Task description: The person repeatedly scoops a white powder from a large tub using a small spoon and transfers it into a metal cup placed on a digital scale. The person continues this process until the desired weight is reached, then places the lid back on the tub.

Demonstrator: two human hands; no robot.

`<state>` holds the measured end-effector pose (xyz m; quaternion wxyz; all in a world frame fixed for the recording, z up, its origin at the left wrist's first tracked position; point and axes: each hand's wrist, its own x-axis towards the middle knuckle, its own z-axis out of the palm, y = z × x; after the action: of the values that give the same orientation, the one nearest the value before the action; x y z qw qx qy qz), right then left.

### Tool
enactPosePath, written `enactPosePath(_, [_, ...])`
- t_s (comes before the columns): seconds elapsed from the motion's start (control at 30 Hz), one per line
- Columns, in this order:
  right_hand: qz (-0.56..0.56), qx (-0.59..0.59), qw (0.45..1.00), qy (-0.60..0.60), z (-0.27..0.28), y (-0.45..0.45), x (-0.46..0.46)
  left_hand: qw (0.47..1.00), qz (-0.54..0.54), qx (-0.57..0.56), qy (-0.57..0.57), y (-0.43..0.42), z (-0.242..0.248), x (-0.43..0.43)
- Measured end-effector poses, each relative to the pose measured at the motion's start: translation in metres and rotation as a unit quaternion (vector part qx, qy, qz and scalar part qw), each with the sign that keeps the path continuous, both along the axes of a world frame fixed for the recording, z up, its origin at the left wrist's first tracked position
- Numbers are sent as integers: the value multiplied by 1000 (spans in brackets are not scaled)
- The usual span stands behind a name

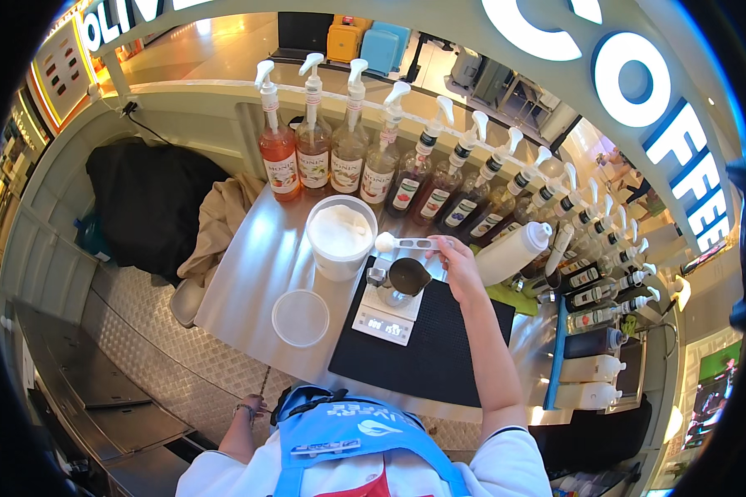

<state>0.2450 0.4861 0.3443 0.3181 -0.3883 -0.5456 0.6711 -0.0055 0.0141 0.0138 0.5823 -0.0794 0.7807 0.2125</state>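
Note:
Between thumb and fingers, my right hand (457, 264) grips a white plastic measuring scoop (416, 243). Its bowl carries a mound of white powder (385, 241), held beside the rim of a plastic tub (336, 268) of the same powder. Below the scoop, a small pitcher (409, 278) with dark contents stands on a digital scale (382, 326) with a lit display. A round translucent lid (300, 318) lies flat on the metal counter. My left hand (253, 407) hangs low beside my blue apron (354, 428), away from the counter; its fingers are too small to read.
Monin syrup bottles (346, 164) with white pumps line the counter's far edge and curve right. A white squeeze bottle (515, 253) stands by my right wrist. The scale sits on a black mat (435, 348). A black cover (149, 205) and beige cloth (221, 217) are at the left.

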Motion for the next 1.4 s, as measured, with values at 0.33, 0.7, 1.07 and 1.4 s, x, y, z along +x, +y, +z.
enactPosePath(0.33, [-42, 63, 997, -26, -18, -24, 52, 1000, -21, -4, 0, 12, 12, 17])
enactPosePath(0.7, [-77, 512, 814, -264, -31, -70, 37, 1000, -25, 5, 0, 11, 7, 19])
enactPosePath(1.07, [-16, 716, 594, -367, -30, -91, 41, 1000, -6, -3, -8, 8, 14, 12])
enactPosePath(1.4, [-161, 145, 975, -44, -24, -74, 40, 1000, -9, 2, -8, 15, 17, -4])
